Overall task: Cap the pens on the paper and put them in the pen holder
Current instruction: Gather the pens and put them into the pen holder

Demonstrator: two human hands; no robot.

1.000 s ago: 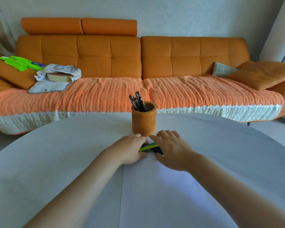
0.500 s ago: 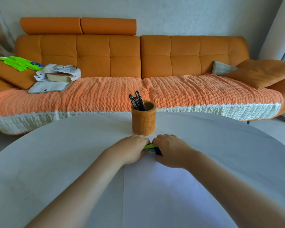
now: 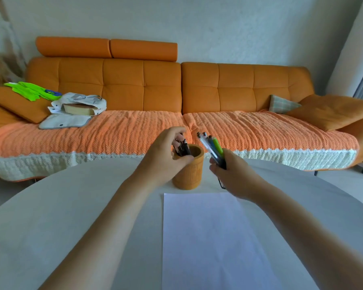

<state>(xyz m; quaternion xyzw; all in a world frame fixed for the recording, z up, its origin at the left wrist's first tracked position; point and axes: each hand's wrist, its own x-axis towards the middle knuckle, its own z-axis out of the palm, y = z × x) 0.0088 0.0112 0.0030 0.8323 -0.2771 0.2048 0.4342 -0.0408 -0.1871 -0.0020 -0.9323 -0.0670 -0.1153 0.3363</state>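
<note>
Wooden holder (image 3: pixel 190 174) partly behind left hand (image 3: pixel 166 155)

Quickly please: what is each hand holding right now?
Left hand: grips the black pens standing in the pen holder.
Right hand: grips a bunch of pens.

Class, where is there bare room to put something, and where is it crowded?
Free: white paper sheet; round white table left of it. Crowded: wooden pen holder, left hand gripping its black pens, right hand holding coloured pens.
</note>
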